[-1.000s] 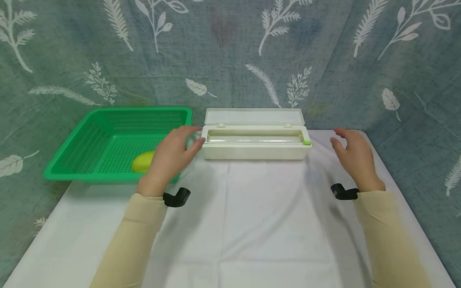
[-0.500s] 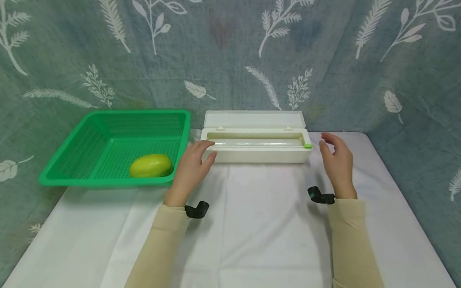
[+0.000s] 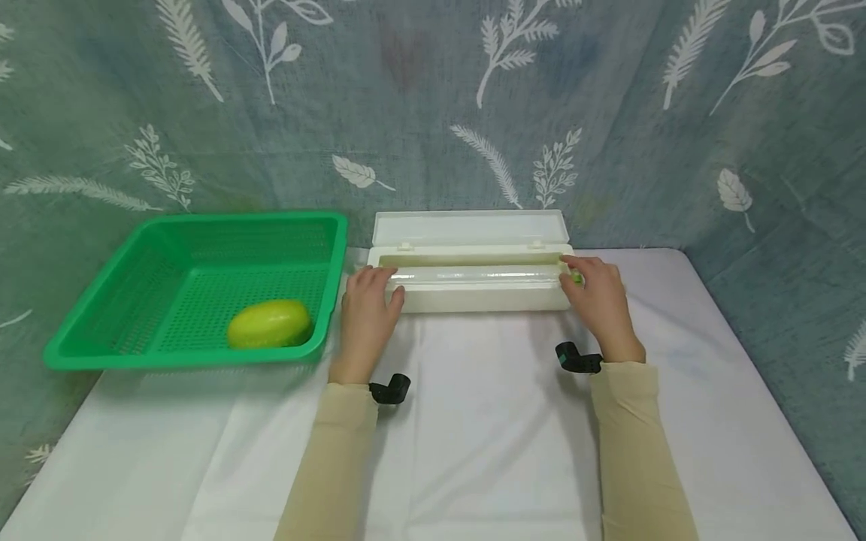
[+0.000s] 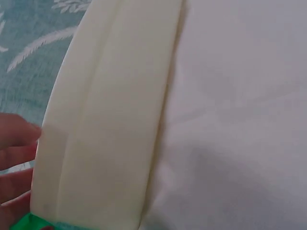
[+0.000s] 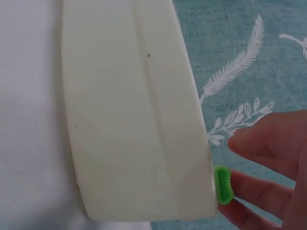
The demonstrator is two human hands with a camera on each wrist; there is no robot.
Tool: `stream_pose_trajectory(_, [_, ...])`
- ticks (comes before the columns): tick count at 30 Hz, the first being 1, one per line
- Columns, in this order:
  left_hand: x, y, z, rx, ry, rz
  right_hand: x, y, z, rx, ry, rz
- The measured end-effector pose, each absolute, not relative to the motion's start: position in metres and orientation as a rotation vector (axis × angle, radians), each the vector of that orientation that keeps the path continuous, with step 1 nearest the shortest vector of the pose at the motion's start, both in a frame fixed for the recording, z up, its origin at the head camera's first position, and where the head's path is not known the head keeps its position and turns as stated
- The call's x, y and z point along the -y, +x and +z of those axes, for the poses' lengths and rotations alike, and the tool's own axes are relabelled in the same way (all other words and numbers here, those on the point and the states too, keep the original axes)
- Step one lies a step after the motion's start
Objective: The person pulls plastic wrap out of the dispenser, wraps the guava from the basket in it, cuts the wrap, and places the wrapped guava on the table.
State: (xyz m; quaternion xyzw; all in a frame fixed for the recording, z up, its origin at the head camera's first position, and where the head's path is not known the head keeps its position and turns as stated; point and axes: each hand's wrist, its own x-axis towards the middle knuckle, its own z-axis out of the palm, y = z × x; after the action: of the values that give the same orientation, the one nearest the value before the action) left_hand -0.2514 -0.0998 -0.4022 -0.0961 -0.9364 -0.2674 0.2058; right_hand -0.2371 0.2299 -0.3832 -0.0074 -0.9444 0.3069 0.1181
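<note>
**A roll lying crosswise, one end to each grip**

Nearest me, my two sleeves [image 3: 328,462] reach forward over the white-draped counter [image 3: 487,436], well apart and roughly side by side. My left grip [image 3: 366,319] is loose, fingers spread around nothing, over the left end of the long white box [image 3: 476,302]. My right grip [image 3: 602,309] is loose too, thumb and forefinger parted at the box's right end. The right wrist view puts the green tab [image 5: 223,185] right by my lower fingers, with my thumb apart from it; whether a finger touches the tab, I cannot tell. Nor can I tell whether my left fingertips touch the box.

What matters is the line between them. The clear roll [image 3: 476,275] lies in the box's open top, its long axis running left to right — square across my reach, with neither grip clearly nearer. From my left it lies to the right; from my right, to the left. I judge that any hold on it would have to come at both ends, level.

Left of all this, just beside my left grip, stands the green basket [image 3: 183,361], a yellow fruit [image 3: 269,324] in its near right part. Farthest back, the lid [image 3: 467,227] stands open behind the roll — before the leaf-printed curtain [image 3: 419,120].
</note>
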Motion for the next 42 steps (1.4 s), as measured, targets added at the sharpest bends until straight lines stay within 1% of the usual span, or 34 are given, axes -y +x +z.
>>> stream_pose_trajectory(5, [0.102, -0.257, -0.402, 2.65, -0.33, -0.761, -0.227, -0.239, -0.386, 2.784, 0.043, 0.766])
stream_pose_trajectory(10, [0.1, -0.26, -0.407, 2.638, -0.268, -0.83, -0.225, -0.244, -0.397, 2.811, 0.103, 0.739])
stream_pose_trajectory(15, [0.098, -0.263, -0.41, 2.562, -0.202, -0.843, -0.222, -0.245, -0.402, 2.787, 0.087, 0.73])
stream_pose_trajectory(21, [0.1, -0.268, -0.405, 2.487, -0.196, -0.849, -0.219, -0.246, -0.403, 2.734, 0.084, 0.735])
stream_pose_trajectory(31, [0.097, -0.269, -0.409, 2.466, -0.159, -0.818, -0.219, -0.25, -0.41, 2.647, 0.105, 0.662])
stream_pose_trajectory(42, [0.095, -0.267, -0.404, 2.434, -0.141, -0.817, -0.219, -0.25, -0.409, 2.668, 0.064, 0.796])
